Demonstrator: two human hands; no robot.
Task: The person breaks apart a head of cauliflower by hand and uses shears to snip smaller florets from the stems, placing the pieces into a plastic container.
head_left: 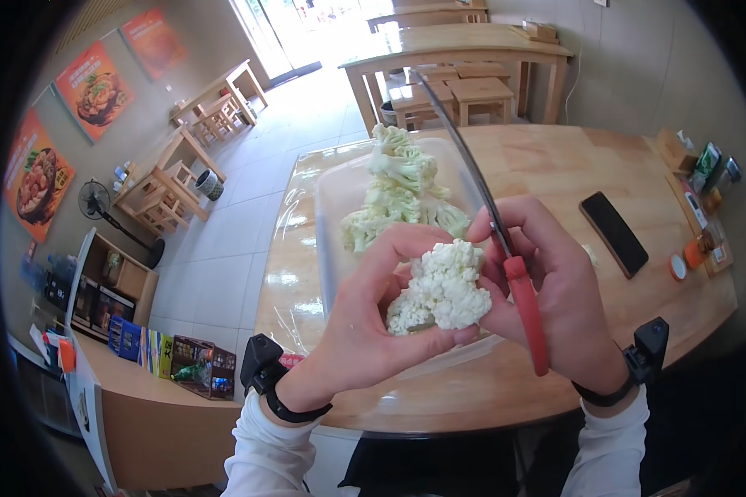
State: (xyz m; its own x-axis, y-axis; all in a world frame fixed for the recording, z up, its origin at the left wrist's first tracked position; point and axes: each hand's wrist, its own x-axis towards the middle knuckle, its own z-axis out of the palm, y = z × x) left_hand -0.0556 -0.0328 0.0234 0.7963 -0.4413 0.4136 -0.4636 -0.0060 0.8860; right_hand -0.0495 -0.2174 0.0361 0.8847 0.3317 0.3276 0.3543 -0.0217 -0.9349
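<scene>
A white cauliflower piece (445, 290) is in my left hand (365, 323), whose fingers and thumb curl around it. My right hand (555, 290) holds a knife with a red handle (525, 315); its dark blade (464, 149) points up and away from me. The thumb of my right hand is at the right side of the cauliflower piece. Beyond my hands, more cauliflower pieces (402, 186) are heaped in a translucent plastic tray (330, 199) on the wooden table (547, 166).
A black phone (613, 234) lies on the table at the right. Near the wall stand a tissue box (676, 151), small bottles and an orange-lidded jar (699, 247). Stools (482, 93) and another table (464, 37) are beyond. At the left are a fan (95, 199) and a counter (166, 406).
</scene>
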